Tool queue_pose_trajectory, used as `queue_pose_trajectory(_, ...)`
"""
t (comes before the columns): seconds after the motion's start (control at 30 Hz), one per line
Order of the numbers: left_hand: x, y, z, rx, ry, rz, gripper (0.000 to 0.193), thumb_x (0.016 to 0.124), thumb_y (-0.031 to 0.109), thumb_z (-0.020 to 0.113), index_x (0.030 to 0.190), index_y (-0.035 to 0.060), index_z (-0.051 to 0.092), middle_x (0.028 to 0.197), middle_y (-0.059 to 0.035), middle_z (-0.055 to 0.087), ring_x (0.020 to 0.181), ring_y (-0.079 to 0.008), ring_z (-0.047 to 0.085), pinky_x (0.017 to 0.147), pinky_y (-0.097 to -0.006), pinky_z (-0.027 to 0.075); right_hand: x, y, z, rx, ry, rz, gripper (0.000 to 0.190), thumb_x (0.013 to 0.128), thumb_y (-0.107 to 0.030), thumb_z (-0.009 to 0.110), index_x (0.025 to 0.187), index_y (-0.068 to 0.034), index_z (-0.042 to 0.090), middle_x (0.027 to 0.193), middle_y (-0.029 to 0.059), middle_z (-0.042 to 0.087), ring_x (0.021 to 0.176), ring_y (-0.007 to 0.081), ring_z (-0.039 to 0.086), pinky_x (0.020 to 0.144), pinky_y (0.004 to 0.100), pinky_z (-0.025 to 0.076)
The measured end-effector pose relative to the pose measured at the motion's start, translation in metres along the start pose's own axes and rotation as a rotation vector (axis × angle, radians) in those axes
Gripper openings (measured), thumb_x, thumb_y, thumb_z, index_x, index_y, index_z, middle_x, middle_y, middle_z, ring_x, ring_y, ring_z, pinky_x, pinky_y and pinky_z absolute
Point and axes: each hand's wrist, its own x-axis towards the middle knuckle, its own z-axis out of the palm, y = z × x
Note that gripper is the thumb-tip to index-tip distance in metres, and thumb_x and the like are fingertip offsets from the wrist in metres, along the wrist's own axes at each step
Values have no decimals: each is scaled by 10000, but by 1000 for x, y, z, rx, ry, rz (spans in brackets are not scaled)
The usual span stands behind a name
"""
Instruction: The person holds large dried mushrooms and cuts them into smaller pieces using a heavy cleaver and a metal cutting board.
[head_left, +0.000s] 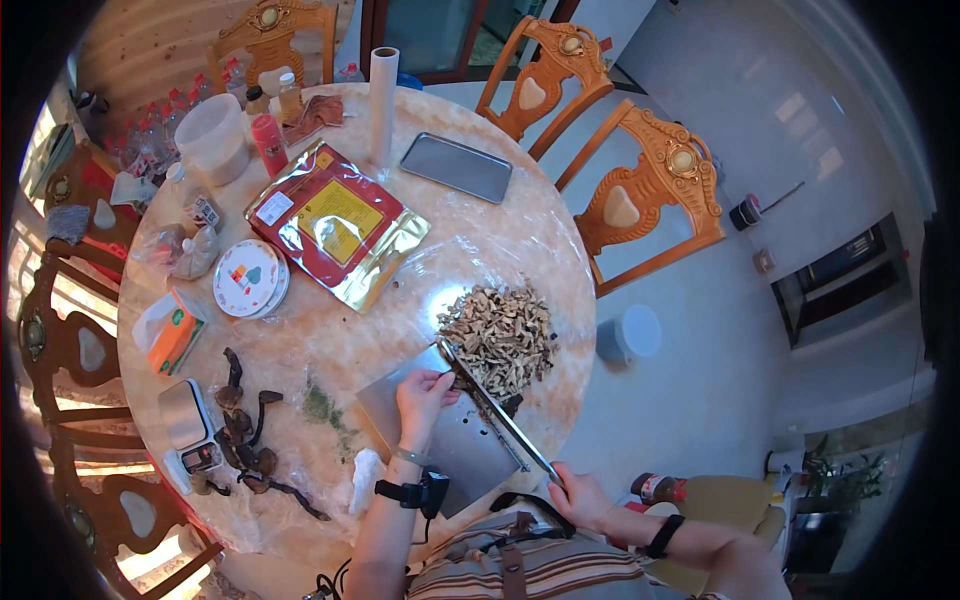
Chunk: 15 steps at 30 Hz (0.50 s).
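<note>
My right hand (579, 496) is closed around the handle of a long metal cutting blade (510, 424), which runs diagonally over a flat metal board (472, 465). At the blade's far end, on the board, the bent fingers of my left hand (429, 397) pinch something dark and small, mostly hidden by them. Dark crumbs lie on the board beside the blade. Just beyond it is a heap of dried sliced pieces (499, 337), pale and brown. Left of the board, several dark, twisted dried pieces (244, 442) rest on the table.
The round marble-patterned table (322, 337) also carries a digital scale (184, 416), a tissue pack (174, 330), stacked round lids (247, 277), a red and gold foil bag (334, 225), a metal tray (457, 166) and a plastic-wrap roll (383, 105). Wooden chairs (652, 180) surround it; a lidded bucket (630, 334) stands on the floor.
</note>
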Motion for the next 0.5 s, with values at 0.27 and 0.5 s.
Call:
queue_pose_trajectory(0.27,-2,4,1,5,-22,-17,180,798,75,629,891,-45,532,733,-104,604,576,-171,615,513,-238,521,12,33,34,53,21,-22,277,857,-229,469,1074,-62,423,709,236,569,669,425,563,589,481,443)
queue_pose_trajectory(0.5,1,6,-11,70,-50,-2,192,793,76,634,889,-58,536,744,-127,615,596,-182,624,526,-254,531,10,-88,-92,8,-38,-233,325,892,-256,440,1108,-17,399,588,141,533,514,312,540,506,417,429)
